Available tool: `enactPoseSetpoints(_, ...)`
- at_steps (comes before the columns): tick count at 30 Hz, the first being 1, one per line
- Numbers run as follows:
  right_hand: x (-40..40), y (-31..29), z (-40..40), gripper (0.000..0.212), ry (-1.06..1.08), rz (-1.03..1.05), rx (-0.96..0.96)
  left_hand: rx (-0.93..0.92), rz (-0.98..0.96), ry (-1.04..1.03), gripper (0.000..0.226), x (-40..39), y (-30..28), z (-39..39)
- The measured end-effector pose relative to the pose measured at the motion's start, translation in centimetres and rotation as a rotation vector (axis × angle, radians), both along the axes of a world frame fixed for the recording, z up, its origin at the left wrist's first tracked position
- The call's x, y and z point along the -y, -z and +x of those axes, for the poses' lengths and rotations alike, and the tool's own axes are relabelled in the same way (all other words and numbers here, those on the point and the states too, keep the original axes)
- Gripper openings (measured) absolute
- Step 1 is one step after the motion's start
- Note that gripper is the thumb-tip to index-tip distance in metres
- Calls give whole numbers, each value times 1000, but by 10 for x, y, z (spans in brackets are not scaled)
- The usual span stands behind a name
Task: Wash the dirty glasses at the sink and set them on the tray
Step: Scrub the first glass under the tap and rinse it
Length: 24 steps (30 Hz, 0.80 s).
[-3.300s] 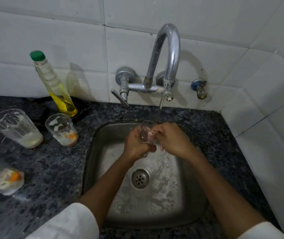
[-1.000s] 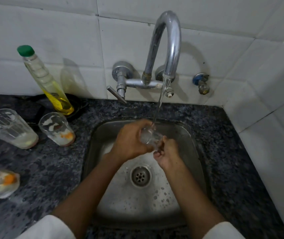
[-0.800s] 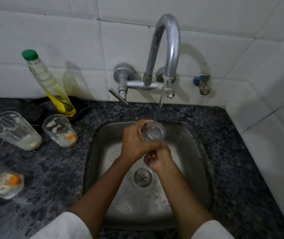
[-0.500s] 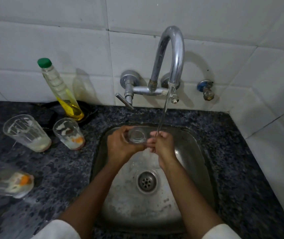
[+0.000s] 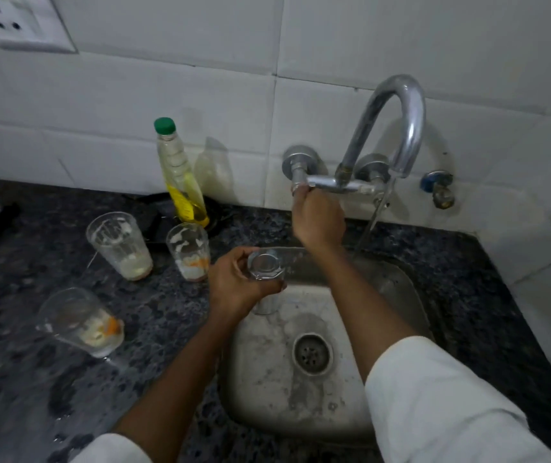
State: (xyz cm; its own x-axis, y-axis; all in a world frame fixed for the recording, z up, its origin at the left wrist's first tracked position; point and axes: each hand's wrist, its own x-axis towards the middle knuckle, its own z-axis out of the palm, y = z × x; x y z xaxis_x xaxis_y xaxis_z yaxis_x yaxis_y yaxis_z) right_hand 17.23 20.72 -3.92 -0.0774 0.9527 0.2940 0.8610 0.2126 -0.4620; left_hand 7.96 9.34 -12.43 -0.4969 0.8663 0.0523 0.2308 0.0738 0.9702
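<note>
My left hand [image 5: 235, 287] grips a small clear glass [image 5: 264, 266] upright over the left rim of the steel sink [image 5: 397, 282]. My right hand [image 5: 316, 218] is closed around the tap lever below the chrome faucet [image 5: 397, 121]. A thin stream of water still falls from the spout to the right of both hands. Three dirty glasses stand on the dark counter to the left: a tall one [image 5: 119, 245], a smaller one with orange residue [image 5: 189, 252], and one [image 5: 82, 320] nearer me. No tray is in view.
A bottle of yellow liquid with a green cap [image 5: 180, 175] stands against the white tiled wall behind the dirty glasses. A wall socket [image 5: 20, 25] sits at top left. The granite counter [image 5: 33, 379] is wet in front. A small blue valve [image 5: 436, 187] is right of the faucet.
My right hand left the glass and went up to the tap lever. My left hand carried the glass left, out of the stream. The view swung left.
</note>
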Motion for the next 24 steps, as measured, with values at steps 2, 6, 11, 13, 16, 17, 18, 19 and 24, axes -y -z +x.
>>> enactPoseSetpoints(2, -5, 0, 5, 62, -21, -159, -199, -3, 5, 0, 61, 3, -2, -4)
enactPoseSetpoints(6, 18, 14, 35, 22, -150, -438, -508, 26, 14, 31, 59, 5, -4, -8)
enactPoseSetpoints(11, 77, 62, 70, 56, -441, -612, -485, 77, 83, 175, 55, 7, -20, 4)
enactPoseSetpoints(13, 93, 71, 72, 64, -451, -521, -590, 50, 115, 254, 52, 15, -28, 15)
enactPoseSetpoints(16, 105, 71, 79, 57, -371, -384, -695, 65, 124, 301, 56, 28, -38, 30)
enactPoseSetpoints(17, 107, 69, 82, 55, -369, -361, -693, 68, 121, 303, 58, 33, -42, 33)
enactPoseSetpoints(18, 109, 65, 86, 54, -380, -351, -684, 62, 115, 309, 59, 38, -46, 35)
enactPoseSetpoints(19, 112, 61, 89, 54, -396, -339, -676, 54, 104, 325, 58, 42, -51, 36)
enactPoseSetpoints(24, 126, 33, 97, 50, -461, -239, -679, 70, 15, 429, 55, 65, -82, 28)
